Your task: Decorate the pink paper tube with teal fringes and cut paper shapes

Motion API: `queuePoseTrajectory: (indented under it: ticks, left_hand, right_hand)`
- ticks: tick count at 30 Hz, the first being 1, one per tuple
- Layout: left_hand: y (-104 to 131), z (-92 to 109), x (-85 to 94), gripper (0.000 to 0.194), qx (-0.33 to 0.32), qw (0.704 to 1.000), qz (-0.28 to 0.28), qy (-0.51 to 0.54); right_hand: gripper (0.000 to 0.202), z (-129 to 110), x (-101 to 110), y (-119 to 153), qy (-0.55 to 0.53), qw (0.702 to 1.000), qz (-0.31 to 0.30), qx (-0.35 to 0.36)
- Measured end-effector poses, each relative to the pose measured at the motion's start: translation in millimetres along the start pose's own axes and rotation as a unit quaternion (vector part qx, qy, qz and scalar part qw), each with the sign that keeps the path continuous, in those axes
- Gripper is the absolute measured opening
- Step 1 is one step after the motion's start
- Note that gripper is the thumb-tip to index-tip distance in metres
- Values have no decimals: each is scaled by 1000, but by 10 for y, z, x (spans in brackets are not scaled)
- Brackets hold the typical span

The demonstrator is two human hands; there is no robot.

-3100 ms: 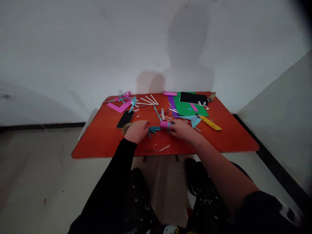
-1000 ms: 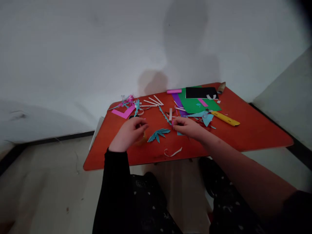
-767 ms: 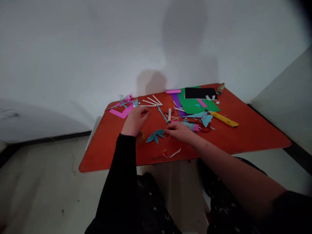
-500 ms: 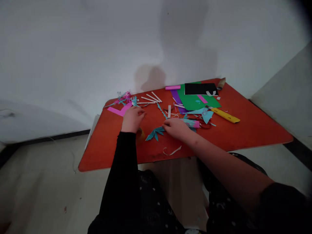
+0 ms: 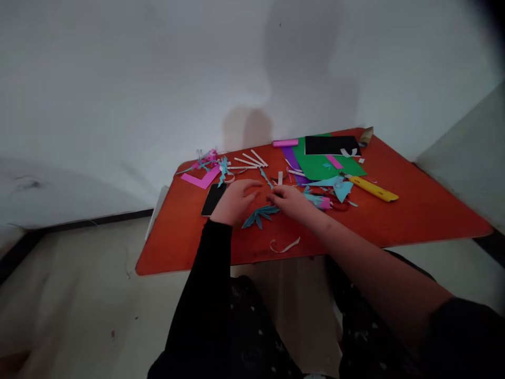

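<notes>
My left hand (image 5: 238,200) is open over the table, its fingers apart and pointing right, beside a dark phone (image 5: 214,199). Facing it, my right hand (image 5: 289,201) has bent fingers and a thumb close together; whether anything small is between them is hidden. A folded teal paper fan (image 5: 260,215) lies just below and between both hands. Right of my right hand are a pink and teal paper piece (image 5: 321,202) and red-handled scissors (image 5: 340,204), partly covered by paper. A curled white strip (image 5: 284,246) lies near the front edge.
The red table (image 5: 426,210) stands against a wall. At the right lies a yellow cutter (image 5: 374,188). Behind are green paper (image 5: 311,164), a black sheet (image 5: 331,145) and white sticks (image 5: 251,159). A pink angled strip (image 5: 202,180) and paper scraps (image 5: 209,158) lie at the back left.
My left hand has moved right, toward my right hand, and the dark phone now shows beside it. My right hand's fingers have lifted slightly. The view has shifted a little.
</notes>
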State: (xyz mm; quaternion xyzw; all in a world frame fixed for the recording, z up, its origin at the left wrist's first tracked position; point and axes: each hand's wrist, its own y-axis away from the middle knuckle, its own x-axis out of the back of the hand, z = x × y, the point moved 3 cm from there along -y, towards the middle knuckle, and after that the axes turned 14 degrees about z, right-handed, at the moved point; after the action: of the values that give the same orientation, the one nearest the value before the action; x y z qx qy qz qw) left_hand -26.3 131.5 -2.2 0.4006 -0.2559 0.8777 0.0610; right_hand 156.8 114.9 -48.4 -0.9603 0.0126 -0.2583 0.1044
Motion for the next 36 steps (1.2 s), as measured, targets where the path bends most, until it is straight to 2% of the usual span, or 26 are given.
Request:
queuePoseTrajectory:
  ticks: [3,7,10,15,20,25,28,31,33,36]
  left_hand:
    - [44,163,-107,23,44,996,-50,60]
    - [65,162,-132,16,89,989,-46,107]
    - [67,116,-123,14,92,989,-44,111]
    - [73,96,-105,14,94,991,0,94]
    - [105,129,-131,16,99,990,-35,98]
    - [102,108,-103,14,113,989,-18,98]
    - [66,0,-25,10,123,985,50,110]
    - [33,-184,129,10,160,959,193,132]
    - [24,-287,251,13,177,923,296,169]
    - [26,-350,416,16,179,845,434,257]
  right_hand:
    - [23,-18,14,7,-18,1000,1,15]
    - [21,-37,38,10,-5,999,-17,35]
    - [15,-47,32,6,9,998,-36,46]
    - [12,-60,30,3,12,999,-30,25]
    - [11,-90,47,19,-7,999,-31,20]
    - [10,-77,54,16,-1,999,-24,24]
    - [11,-59,48,4,11,1000,-18,22]
    - [10,-33,38,-3,33,999,-18,23]
    - [10,-8,30,-7,48,998,-17,23]
    - [10,23,18,-16,74,997,-16,21]
